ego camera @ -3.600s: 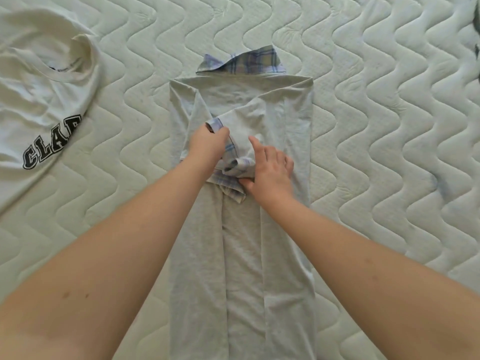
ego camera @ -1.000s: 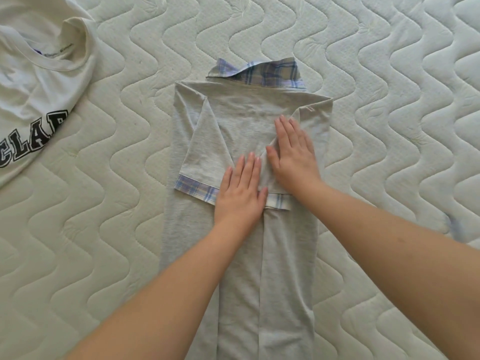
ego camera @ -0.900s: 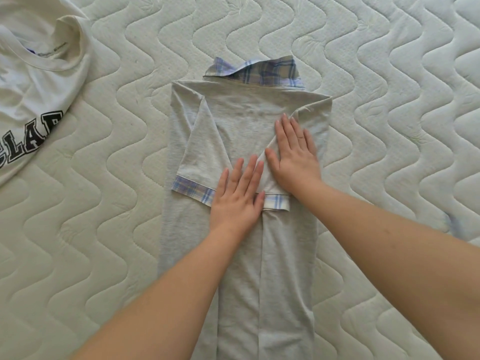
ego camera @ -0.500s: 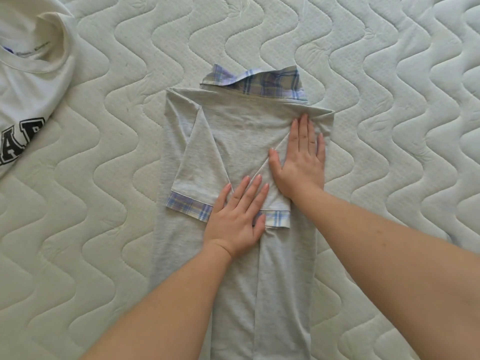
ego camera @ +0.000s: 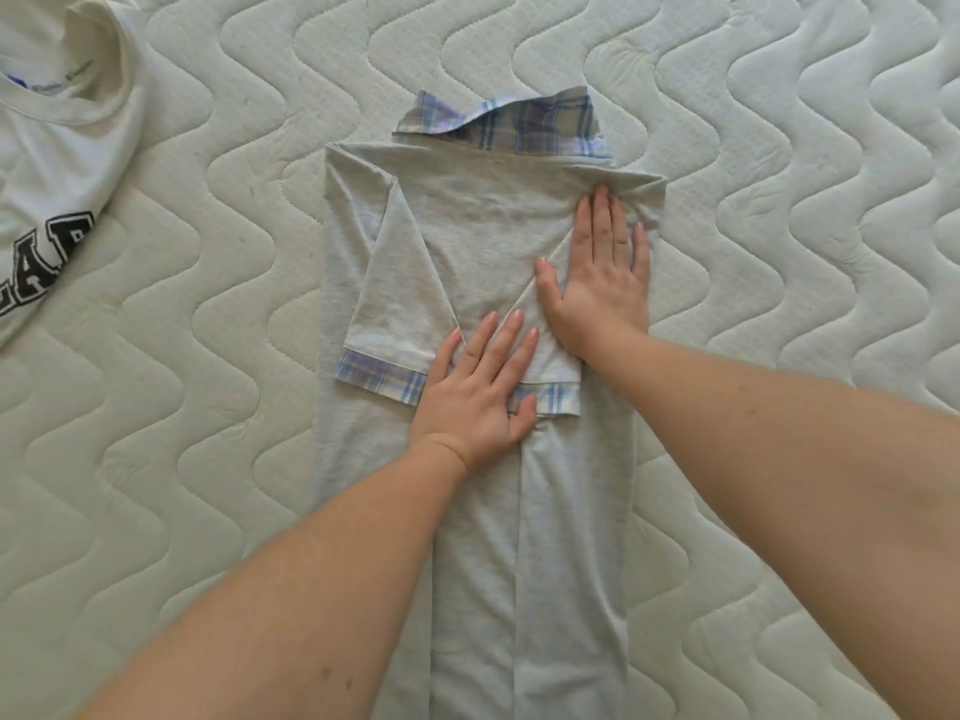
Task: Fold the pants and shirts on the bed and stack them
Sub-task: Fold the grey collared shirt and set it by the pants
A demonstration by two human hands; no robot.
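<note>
A grey shirt (ego camera: 483, 210) with a plaid collar (ego camera: 524, 122) lies face down on the mattress, its sides folded in to a long narrow strip. Both sleeves are folded onto the back, and their plaid cuffs (ego camera: 374, 379) lie in a line across the middle. My left hand (ego camera: 478, 392) lies flat with straight fingers where the two sleeves meet, over the cuff line. My right hand (ego camera: 602, 272) presses flat on the right sleeve, fingertips near the right shoulder fold.
A white T-shirt (ego camera: 57, 142) with black lettering lies loose at the upper left corner. The quilted mattress (ego camera: 805, 200) stretches out on both sides of the grey shirt.
Earlier both hands gripped a bunched sleeve; now the sleeves lie flat. In the last second my right hand slid up toward the right shoulder while my left hand stayed on the cuffs.
</note>
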